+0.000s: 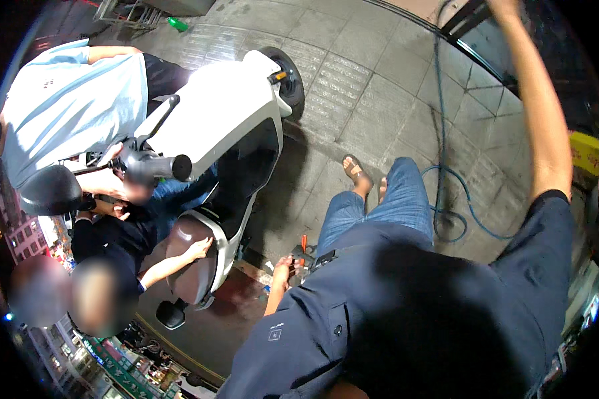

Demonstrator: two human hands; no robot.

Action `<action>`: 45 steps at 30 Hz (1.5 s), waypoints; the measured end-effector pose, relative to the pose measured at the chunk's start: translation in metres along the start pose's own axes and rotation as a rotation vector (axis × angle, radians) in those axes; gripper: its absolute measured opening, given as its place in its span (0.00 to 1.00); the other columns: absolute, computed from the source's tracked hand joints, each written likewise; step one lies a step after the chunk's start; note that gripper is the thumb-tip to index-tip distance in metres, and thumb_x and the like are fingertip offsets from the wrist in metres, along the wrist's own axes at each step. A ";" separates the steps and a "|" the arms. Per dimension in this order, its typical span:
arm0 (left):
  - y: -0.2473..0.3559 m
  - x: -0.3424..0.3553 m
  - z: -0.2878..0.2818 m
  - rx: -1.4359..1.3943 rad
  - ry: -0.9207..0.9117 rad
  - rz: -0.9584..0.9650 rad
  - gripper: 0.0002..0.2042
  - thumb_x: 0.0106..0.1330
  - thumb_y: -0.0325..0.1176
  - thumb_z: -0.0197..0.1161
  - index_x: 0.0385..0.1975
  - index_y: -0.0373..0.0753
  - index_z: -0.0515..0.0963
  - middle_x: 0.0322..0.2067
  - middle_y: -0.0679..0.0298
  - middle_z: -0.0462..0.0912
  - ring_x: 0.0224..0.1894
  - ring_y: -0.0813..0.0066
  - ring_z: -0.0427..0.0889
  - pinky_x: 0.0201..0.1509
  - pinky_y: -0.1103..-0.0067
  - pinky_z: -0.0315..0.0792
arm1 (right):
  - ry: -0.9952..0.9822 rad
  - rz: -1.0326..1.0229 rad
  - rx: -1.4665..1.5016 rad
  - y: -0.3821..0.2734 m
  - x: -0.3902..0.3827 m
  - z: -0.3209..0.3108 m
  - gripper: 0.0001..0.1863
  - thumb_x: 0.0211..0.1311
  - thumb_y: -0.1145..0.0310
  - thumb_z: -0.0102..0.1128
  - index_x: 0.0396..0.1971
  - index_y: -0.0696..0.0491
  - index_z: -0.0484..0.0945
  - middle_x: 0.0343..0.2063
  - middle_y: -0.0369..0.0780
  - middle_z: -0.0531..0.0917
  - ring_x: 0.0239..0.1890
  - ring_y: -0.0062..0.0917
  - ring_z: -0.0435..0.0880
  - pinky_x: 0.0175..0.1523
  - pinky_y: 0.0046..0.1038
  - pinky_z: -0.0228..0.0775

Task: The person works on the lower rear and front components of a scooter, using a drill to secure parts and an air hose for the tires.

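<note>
A white scooter [229,106] stands at the left, seen from above and bent by the wide lens. Its shell looks smooth and glossy, with a large dark panel [249,156] along the side, an amber piece by the black wheel [293,76], and a brown, rounded seat [188,233]. A black ribbed handlebar grip [174,166] and an oval mirror [51,189] jut out to the left.

The wearer's left hand [285,270] is low and near the middle, just right of the scooter's seat end and apart from it. Its fingers are curled inward. Right beside them is a small dark item with an upright orange-red strip [304,243]; whether the hand holds it or is only near it, I cannot tell.

The right arm stretches to the upper right corner. The right hand [504,5] is cut by the top edge, near a dark, straight-edged frame [466,20], so its grip cannot be told.

A person in a black top rests a hand [198,249] on the seat. A person in a pale blue shirt [80,110] leans over the handlebar. Grey, grooved paving tiles [336,83] cover the ground, where a thin teal hose [439,120] loops.
</note>
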State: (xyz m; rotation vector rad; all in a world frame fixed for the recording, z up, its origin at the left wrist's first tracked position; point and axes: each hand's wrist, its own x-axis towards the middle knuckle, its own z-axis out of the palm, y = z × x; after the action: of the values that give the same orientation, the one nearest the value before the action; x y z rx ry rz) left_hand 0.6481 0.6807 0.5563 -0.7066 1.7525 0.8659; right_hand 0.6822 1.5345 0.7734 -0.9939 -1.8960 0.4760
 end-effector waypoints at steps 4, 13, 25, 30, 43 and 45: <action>0.064 -0.019 0.029 -0.244 0.082 0.061 0.10 0.66 0.38 0.52 0.43 0.41 0.70 0.34 0.64 0.80 0.31 0.77 0.78 0.33 0.79 0.72 | -0.390 -0.101 0.363 0.033 -0.035 0.141 0.12 0.54 0.65 0.56 0.34 0.57 0.72 0.28 0.46 0.77 0.32 0.40 0.77 0.38 0.37 0.69; 0.120 -0.004 0.118 -0.591 0.166 0.077 0.12 0.66 0.34 0.51 0.47 0.40 0.68 0.31 0.64 0.77 0.29 0.77 0.77 0.30 0.80 0.73 | -1.107 -0.319 -0.069 0.038 -0.185 0.299 0.07 0.48 0.66 0.60 0.29 0.49 0.78 0.32 0.38 0.79 0.39 0.29 0.75 0.44 0.33 0.69; 0.235 0.034 0.323 -0.466 0.083 0.210 0.15 0.65 0.31 0.54 0.50 0.33 0.70 0.40 0.62 0.77 0.40 0.77 0.76 0.44 0.81 0.70 | -1.489 -0.736 -0.126 0.111 -0.214 0.457 0.13 0.50 0.69 0.56 0.38 0.52 0.76 0.40 0.40 0.76 0.47 0.36 0.71 0.50 0.33 0.66; 0.257 0.144 0.360 -0.233 0.181 0.360 0.14 0.65 0.29 0.51 0.49 0.32 0.70 0.38 0.59 0.78 0.37 0.73 0.77 0.43 0.79 0.71 | -1.602 -0.903 -0.085 0.145 -0.289 0.546 0.13 0.50 0.67 0.57 0.37 0.51 0.76 0.40 0.39 0.77 0.47 0.36 0.71 0.52 0.33 0.66; 0.301 0.367 0.426 0.066 0.365 0.616 0.16 0.59 0.30 0.58 0.48 0.34 0.71 0.42 0.53 0.76 0.46 0.60 0.76 0.48 0.74 0.70 | -1.297 -0.656 0.307 0.211 -0.357 0.826 0.37 0.40 0.45 0.68 0.44 0.59 0.71 0.45 0.51 0.75 0.50 0.42 0.73 0.52 0.38 0.65; 0.323 0.362 0.424 0.408 0.465 0.630 0.18 0.58 0.30 0.60 0.48 0.34 0.71 0.43 0.52 0.75 0.46 0.57 0.75 0.47 0.72 0.70 | -1.288 -0.915 0.502 0.176 -0.318 0.856 0.44 0.37 0.40 0.68 0.46 0.62 0.68 0.45 0.53 0.72 0.51 0.43 0.70 0.56 0.37 0.61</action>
State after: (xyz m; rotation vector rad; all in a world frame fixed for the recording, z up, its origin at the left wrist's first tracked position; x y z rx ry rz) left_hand 0.5024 1.1894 0.1890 -0.0665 2.5449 0.7373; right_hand 0.1079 1.4476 0.0476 0.7776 -2.7701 1.0667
